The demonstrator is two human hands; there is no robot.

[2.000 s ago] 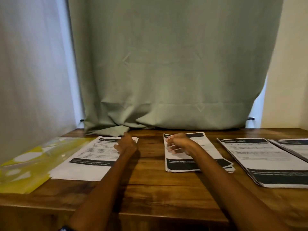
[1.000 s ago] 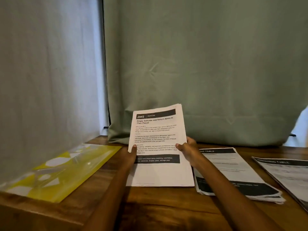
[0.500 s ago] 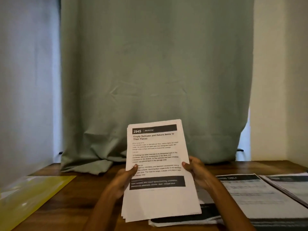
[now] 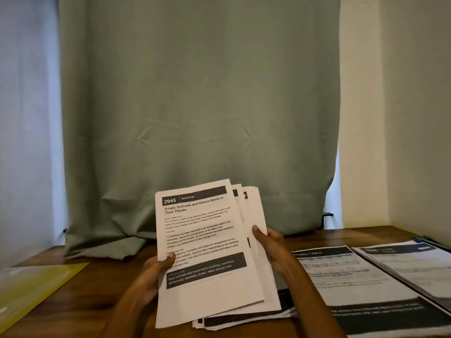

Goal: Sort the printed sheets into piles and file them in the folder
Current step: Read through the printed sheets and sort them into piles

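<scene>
Beneath the held sheets (image 4: 210,254), a half-hidden pile (image 4: 244,318).

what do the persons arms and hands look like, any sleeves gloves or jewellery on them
Both forearms are bare as far as the frame shows: no sleeves come into view. The left hand and the right hand wear no gloves, and no rings or bracelets show on the parts in view. The left wrist is partly hidden behind paper and the frame edge, so anything worn lower down cannot be told.

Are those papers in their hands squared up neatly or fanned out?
Fanned out: behind the held sheets' front page, other pages' top corners step out to the right.
</scene>
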